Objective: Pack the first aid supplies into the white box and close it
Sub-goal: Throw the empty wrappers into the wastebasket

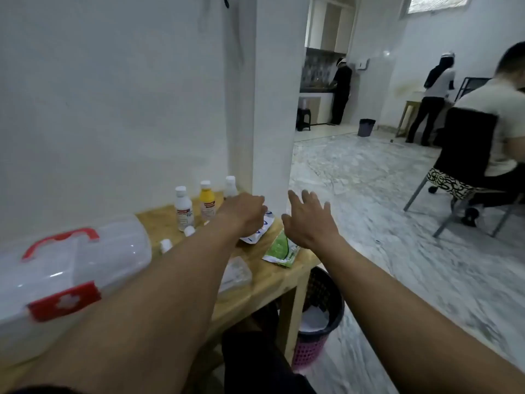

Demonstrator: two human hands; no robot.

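We see white translucent plastic box (85, 265) at left end of pale wooden table (267, 280), rounded lid glossy and blurred; red carry handle (61, 240) on top; red front latch (64, 302) bears white cross; our left hand (243, 213) beyond it, fingers curled onto white sachet with blue print (260, 233); our right hand (308, 220) over green sachet (281, 250), fingers spread, holding nothing; white red-labelled bottle (184, 210) and yellow bottle (207, 204) stand near wall.

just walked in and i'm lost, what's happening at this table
A person is reaching over the wooden table with both hands. The left hand grips a white and blue packet; the right hand is open above a green packet. The bottles stand by the wall, and the white box with its red handle sits at the left.
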